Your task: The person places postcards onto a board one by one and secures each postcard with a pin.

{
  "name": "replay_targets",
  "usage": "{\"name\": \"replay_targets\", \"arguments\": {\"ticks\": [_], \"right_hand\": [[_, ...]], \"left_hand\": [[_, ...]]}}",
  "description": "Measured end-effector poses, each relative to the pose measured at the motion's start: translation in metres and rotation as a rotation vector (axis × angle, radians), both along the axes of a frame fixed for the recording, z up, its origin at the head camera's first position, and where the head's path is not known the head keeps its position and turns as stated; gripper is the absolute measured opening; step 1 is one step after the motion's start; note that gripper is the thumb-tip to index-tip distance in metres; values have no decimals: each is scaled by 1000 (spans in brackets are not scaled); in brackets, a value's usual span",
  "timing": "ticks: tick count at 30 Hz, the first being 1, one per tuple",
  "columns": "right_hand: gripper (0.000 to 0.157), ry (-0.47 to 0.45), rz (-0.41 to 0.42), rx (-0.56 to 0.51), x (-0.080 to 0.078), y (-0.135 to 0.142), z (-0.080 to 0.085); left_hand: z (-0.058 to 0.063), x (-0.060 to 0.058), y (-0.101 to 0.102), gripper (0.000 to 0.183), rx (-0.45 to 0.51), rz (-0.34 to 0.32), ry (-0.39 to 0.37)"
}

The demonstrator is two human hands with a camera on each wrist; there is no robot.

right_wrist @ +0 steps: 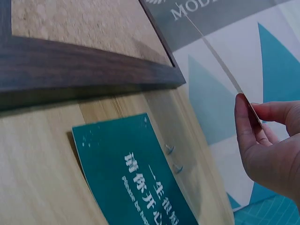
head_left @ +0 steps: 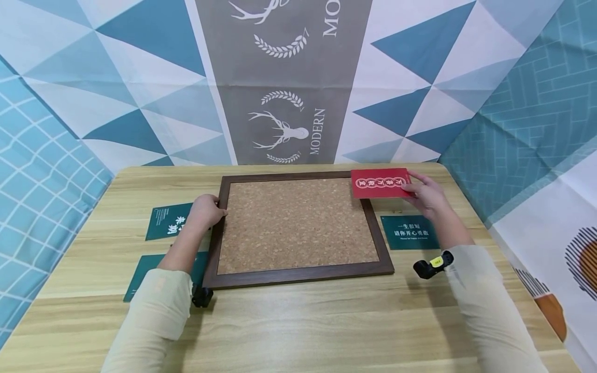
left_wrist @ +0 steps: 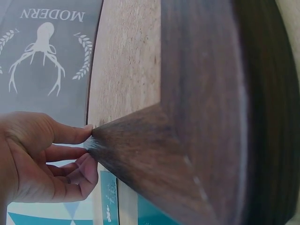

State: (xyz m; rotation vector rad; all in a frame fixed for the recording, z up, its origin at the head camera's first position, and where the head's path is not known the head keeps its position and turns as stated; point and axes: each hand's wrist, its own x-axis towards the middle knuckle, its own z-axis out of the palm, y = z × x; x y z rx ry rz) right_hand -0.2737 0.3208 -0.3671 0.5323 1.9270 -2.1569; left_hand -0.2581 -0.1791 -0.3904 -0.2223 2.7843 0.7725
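A cork board (head_left: 298, 228) with a dark brown wooden frame lies on the table. At the frame's left side my left hand (head_left: 205, 211) pinches the edge between thumb and fingers; the left wrist view shows this hand (left_wrist: 56, 159) at the brown frame (left_wrist: 201, 112). Over the board's upper right corner, a red card (head_left: 373, 193) with white Chinese lettering is pinched by its right end in my right hand (head_left: 428, 196). Seen from the right wrist, that card (right_wrist: 218, 56) is edge-on, held above the table between thumb and fingers (right_wrist: 243, 122).
A green card (head_left: 410, 233) with white text lies right of the board, with two small clear pushpins (right_wrist: 169, 149) beside it. Two more green cards, an upper one (head_left: 158, 223) and a lower one (head_left: 142, 269), lie left of the board, partly behind the left arm. Patterned cloth hangs behind the table.
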Motion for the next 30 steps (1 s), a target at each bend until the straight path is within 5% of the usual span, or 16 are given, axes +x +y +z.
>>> {"name": "replay_targets", "arguments": {"ticks": [30], "right_hand": [[66,66,3,-122,0,-57,9]], "left_hand": [[-3,0,-4,53,31,-2,12]]}}
